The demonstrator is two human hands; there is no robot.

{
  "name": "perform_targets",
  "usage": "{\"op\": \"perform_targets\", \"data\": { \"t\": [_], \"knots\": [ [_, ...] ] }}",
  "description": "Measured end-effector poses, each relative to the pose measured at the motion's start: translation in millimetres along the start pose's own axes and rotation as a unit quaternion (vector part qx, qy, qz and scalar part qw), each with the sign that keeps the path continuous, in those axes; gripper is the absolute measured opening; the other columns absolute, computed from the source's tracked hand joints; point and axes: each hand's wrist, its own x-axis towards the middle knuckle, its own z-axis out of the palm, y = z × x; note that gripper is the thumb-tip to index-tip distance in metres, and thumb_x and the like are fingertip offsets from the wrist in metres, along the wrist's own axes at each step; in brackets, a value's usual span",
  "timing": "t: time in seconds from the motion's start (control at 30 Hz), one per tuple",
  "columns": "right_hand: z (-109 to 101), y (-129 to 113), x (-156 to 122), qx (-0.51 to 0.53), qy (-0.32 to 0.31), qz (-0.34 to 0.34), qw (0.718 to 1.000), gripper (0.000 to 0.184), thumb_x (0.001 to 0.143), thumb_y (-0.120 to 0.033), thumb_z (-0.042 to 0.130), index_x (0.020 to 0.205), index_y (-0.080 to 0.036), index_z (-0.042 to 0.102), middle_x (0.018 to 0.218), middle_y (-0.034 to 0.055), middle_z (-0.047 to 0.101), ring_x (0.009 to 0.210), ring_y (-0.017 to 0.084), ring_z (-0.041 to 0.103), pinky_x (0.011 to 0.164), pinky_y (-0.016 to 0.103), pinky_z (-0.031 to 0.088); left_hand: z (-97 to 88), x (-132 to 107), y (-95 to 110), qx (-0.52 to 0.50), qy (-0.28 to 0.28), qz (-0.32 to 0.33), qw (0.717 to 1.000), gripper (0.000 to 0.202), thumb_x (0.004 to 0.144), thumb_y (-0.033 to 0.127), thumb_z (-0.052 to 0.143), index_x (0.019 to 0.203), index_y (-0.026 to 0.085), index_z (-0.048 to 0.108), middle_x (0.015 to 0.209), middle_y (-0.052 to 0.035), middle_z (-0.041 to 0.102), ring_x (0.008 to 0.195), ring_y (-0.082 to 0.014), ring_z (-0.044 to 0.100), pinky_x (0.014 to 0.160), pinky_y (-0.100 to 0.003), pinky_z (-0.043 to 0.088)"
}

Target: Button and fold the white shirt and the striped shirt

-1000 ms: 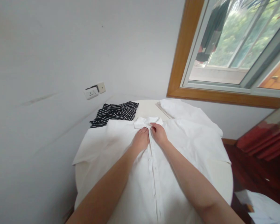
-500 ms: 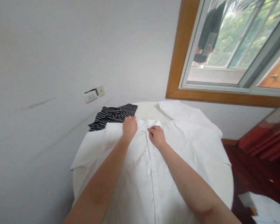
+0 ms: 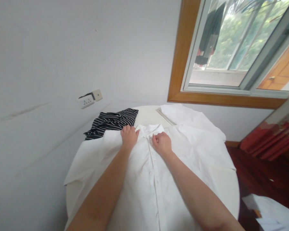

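Note:
A white button-front shirt lies spread face up, its collar at the far end and its button placket running towards me. My left hand rests on the shirt's shoulder left of the collar, thumb held away from the other fingers. Just right of the placket, below the collar, my right hand is closed with curled fingers, pinching the shirt cloth. Its fingertips are partly hidden. Beyond my left hand lies a black-and-white striped garment.
The shirt covers most of a round cream table. A folded white cloth lies at the back right. A wall with a power socket and a wood-framed window stands behind. White material sits low at the right, near a red curtain.
My left hand has slid a little left, away from the collar, and its thumb has spread. My right hand's fingers have curled in more. The camera view has shifted slightly.

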Motion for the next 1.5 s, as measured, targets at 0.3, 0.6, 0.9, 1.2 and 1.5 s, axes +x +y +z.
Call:
{"op": "perform_targets", "data": {
  "t": [0.3,0.6,0.9,1.2,1.5],
  "knots": [
    [-22,53,47,-0.005,0.007,0.095,0.995,0.04,0.096,-0.033,0.034,0.103,-0.017,0.07,0.098,0.0101,0.07,0.091,0.018,0.062,0.078,0.025,0.04,-10.9,0,2,-0.04,0.014,-0.023,0.999,0.032,0.089,0.046,0.046,0.096,0.016,0.058,0.099,-0.0132,0.061,0.102,-0.0298,0.05,0.087,-0.04,0.033],
    [6,66,44,-0.069,-0.026,0.088,0.993,0.04,0.096,-0.048,0.035,0.106,-0.024,0.065,0.116,0.0085,0.062,0.112,0.027,0.049,0.091,0.041,0.034,-6.6,2,-1,-0.067,-0.004,-0.085,0.994,0.047,0.091,0.053,0.036,0.103,0.016,0.062,0.094,-0.015,0.065,0.1,-0.0316,0.05,0.084,-0.044,0.032],
    [6,61,51,-0.097,0.008,0.099,0.99,0.028,0.097,-0.037,0.035,0.11,-0.019,0.053,0.101,0.0115,0.065,0.102,0.025,0.054,0.085,0.036,0.031,-17.5,0,0,-0.08,0.007,-0.009,0.997,0.047,0.093,0.049,0.032,0.092,0.019,0.068,0.095,-0.0128,0.064,0.104,-0.0295,0.046,0.093,-0.047,0.025],
    [11,60,46,-0.134,0.06,0.095,0.985,0.028,0.098,-0.038,0.035,0.105,-0.02,0.055,0.098,0.0108,0.064,0.097,0.025,0.052,0.083,0.037,0.028,-19.6,1,3,-0.052,0.053,-0.02,0.997,0.048,0.094,0.05,0.029,0.088,0.018,0.063,0.08,-0.0117,0.063,0.088,-0.0267,0.052,0.084,-0.041,0.027],
    [11,57,40,-0.138,0.12,0.07,0.981,0.027,0.094,-0.037,0.043,0.1,-0.016,0.06,0.102,0.0133,0.059,0.1,0.028,0.045,0.084,0.039,0.027,-25.1,-5,6,-0.058,0.05,-0.011,0.997,0.03,0.09,0.04,0.045,0.103,0.017,0.058,0.103,-0.0138,0.059,0.103,-0.032,0.046,0.088,-0.045,0.029]
  ]
}}
